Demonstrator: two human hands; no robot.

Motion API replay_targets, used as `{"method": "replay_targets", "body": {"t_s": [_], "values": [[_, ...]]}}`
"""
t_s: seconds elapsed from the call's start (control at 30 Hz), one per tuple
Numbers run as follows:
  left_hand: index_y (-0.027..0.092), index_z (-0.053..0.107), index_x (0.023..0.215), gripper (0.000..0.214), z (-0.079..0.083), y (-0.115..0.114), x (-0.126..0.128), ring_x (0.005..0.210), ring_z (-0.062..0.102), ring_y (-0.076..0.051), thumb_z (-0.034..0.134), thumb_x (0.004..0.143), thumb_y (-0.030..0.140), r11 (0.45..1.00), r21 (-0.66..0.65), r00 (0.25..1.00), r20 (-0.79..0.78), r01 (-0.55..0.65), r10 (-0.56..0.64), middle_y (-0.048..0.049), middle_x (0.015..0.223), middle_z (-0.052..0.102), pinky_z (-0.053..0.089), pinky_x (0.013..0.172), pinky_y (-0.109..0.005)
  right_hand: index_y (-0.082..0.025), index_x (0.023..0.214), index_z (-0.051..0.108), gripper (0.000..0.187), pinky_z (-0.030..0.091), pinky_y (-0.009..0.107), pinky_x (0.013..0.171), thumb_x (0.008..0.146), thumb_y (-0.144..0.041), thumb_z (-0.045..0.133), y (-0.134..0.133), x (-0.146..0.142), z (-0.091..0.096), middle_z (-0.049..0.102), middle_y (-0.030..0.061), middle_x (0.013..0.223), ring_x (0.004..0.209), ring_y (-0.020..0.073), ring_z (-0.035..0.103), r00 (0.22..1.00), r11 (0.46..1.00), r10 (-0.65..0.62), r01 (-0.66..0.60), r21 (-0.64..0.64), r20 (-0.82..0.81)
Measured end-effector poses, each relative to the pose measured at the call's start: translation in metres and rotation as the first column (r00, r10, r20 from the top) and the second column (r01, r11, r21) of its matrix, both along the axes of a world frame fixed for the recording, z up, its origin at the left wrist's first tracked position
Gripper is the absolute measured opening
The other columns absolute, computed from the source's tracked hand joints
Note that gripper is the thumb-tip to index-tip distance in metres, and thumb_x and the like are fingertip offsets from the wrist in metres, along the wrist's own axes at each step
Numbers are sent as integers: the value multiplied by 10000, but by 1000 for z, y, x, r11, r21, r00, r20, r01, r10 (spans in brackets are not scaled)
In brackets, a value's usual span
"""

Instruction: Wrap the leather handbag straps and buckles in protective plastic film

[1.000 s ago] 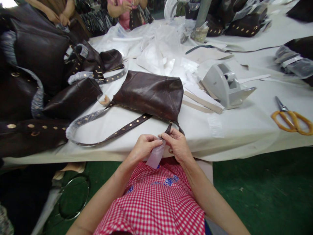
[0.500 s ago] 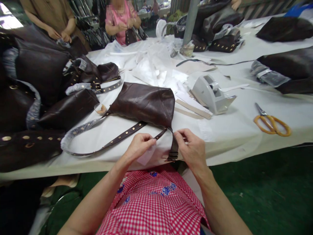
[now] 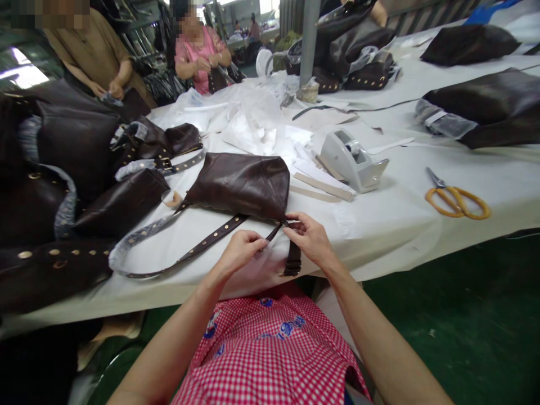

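A dark brown leather bag (image 3: 242, 185) lies on its side near the table's front edge. My left hand (image 3: 241, 248) is closed in a pinch on a thin dark leather strap (image 3: 274, 232) that runs up to the bag's lower right corner. At that corner my right hand (image 3: 311, 238) pinches the strap's base between thumb and fingers; the exact grip is partly hidden. Below it, a wider strap end with a buckle (image 3: 292, 265) hangs at the table edge. A long studded strap (image 3: 201, 246), partly wrapped in clear plastic, loops out to the left.
A grey tape dispenser (image 3: 354, 160) stands behind paper strips (image 3: 323, 184). Orange-handled scissors (image 3: 458, 201) lie to the right. Dark bags (image 3: 80, 146) are heaped at left, with more (image 3: 489, 107) at right. A metal post (image 3: 309, 45) rises from the table. Two people handle items across it.
My right hand has moved left and up from beside the buckle strap to the bag's corner. My left hand keeps its pinch on the thin strap. The view has shifted slightly.
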State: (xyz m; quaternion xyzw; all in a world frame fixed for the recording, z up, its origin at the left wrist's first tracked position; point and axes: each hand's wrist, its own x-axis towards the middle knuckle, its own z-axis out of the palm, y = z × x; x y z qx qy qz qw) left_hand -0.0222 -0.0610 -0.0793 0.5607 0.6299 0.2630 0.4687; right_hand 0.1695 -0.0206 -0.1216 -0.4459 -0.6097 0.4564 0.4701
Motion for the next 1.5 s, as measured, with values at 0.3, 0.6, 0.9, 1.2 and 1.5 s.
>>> {"method": "replay_targets", "body": {"t_s": [0.3,0.6,0.9,1.2,1.5], "values": [[154,606,585,290,-10,24,21,554,460,-116,524,787,344,982,188,992,-115,-22,45,20,548,524,310,522,-233,-223,881,658,118,526,319,738,777,-279,652,0,8,3,704,9,811,740,181,677,994,990,65,-76,121,92],[180,549,683,275,-24,17,36,567,564,-130,536,840,405,954,214,977,86,-209,195,10,590,601,419,540,-219,-197,792,627,148,475,255,624,748,-337,652,13,17,5,663,-6,719,644,139,605,972,976,201,-209,63,122],[156,589,687,185,-27,14,25,572,633,-146,686,693,313,963,36,901,365,-267,236,-25,632,685,494,581,-252,-197,750,604,162,448,232,576,737,-347,662,16,20,5,634,-20,679,602,123,571,955,960,272,-277,30,119],[168,565,640,113,-30,22,39,546,595,-130,616,716,234,943,175,948,201,-282,247,6,587,654,446,550,-228,-197,844,630,77,504,305,726,832,-267,599,17,34,12,675,30,812,765,183,630,891,930,190,-299,216,413],[165,638,686,137,-24,27,38,634,548,-125,575,801,203,919,361,982,-49,-155,185,23,650,627,395,636,-238,-229,1095,697,244,366,553,1101,872,-216,600,23,18,15,437,120,1459,1388,338,362,845,775,-172,-201,599,506]]}}
